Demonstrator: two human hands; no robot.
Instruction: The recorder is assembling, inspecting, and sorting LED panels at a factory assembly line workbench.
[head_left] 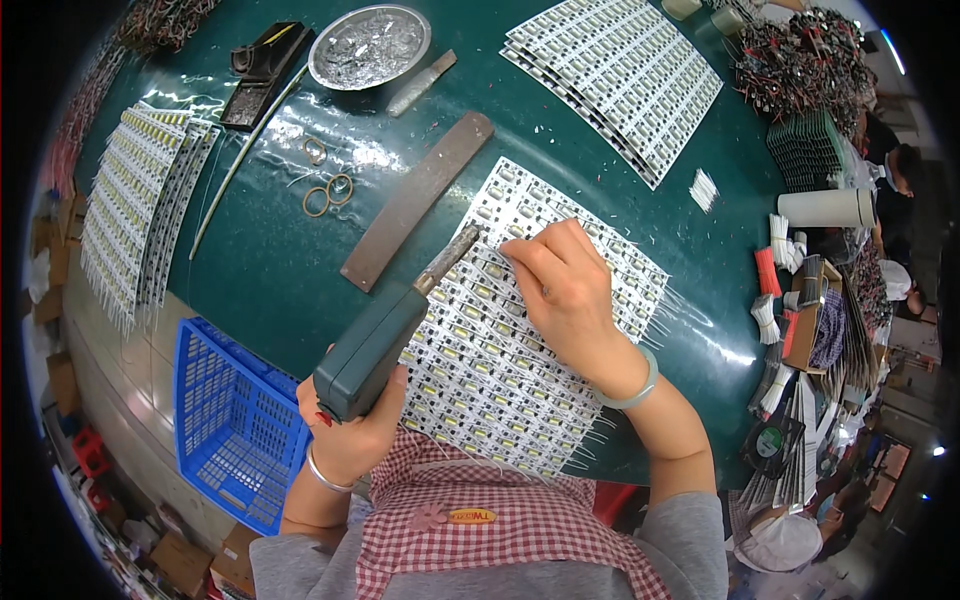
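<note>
Soldering gun [372,345]: matt plastic body; dull, rough metal tip [449,260]. Circuit-board panel [480,380]: smooth facing. Tabletop [265,290]: smooth, highly glossy covering. Bowl [424,40]: shiny metal. Crate [186,420]: smooth plastic. Apron [480,550]: matt woven cloth.

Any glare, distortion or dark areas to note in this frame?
Head view: white glare on the green table around the rubber bands and right of the circuit board sheet; head view: fisheye bending toward the rim, with black corners; head view: the right hand and handheld tool look fairly sharp.
</note>
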